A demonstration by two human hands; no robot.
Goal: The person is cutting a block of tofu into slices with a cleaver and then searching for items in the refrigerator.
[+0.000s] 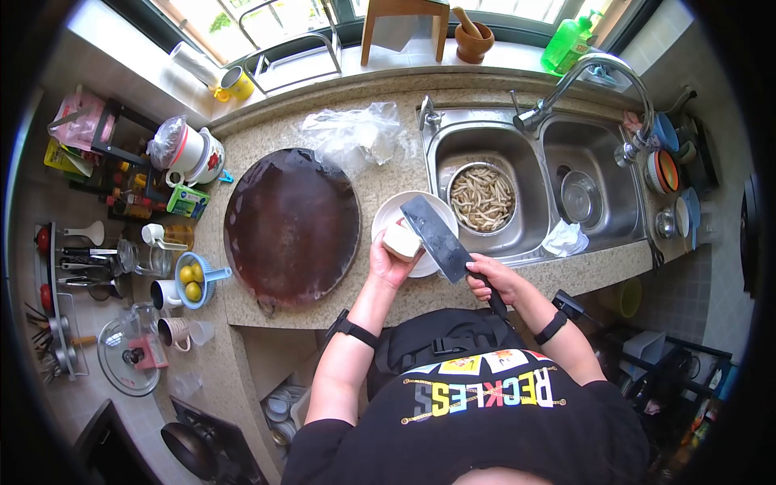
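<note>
The left hand (391, 265) cupped a pale block (402, 242) over the white plate (386, 213), towards eight o'clock; the right hand (496, 279) gripped a cleaver (437, 239), blade towards eleven. The block appeared soft, fragile, best supported beneath.

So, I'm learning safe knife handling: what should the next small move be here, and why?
Probably ease the cleaver in the right hand away from the left hand: its blade sits close beside the white block which that bare hand is holding over the white plate.
</note>
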